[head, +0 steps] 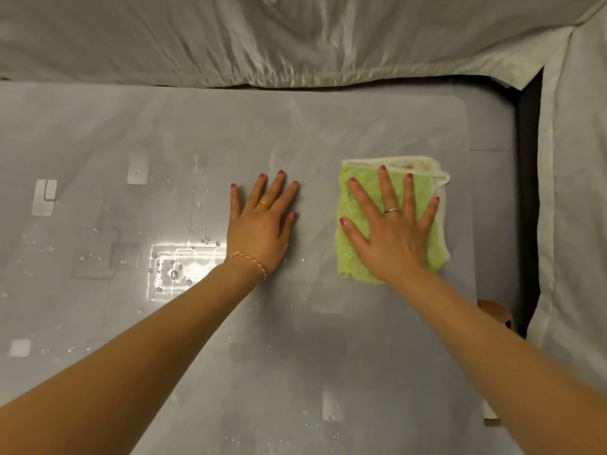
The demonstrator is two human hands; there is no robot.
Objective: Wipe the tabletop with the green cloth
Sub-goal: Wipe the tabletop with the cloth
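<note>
A folded green cloth [353, 254] with a cream edge lies flat on the grey tabletop [164, 126], right of centre. My right hand [392, 231] presses down on it with straight, spread fingers. Flat on the bare tabletop just left of the cloth lies my left hand [262, 224], fingers straight, a short gap between it and the cloth. Water drops [174, 274] dot the surface to the left of my left hand and near a bright glare patch.
White draped fabric [295, 37] covers the far side and hangs down on the right [578, 192]. A dark gap [528, 192] runs along the table's right edge. A brown object [492, 311] shows near that edge, partly hidden by my right arm.
</note>
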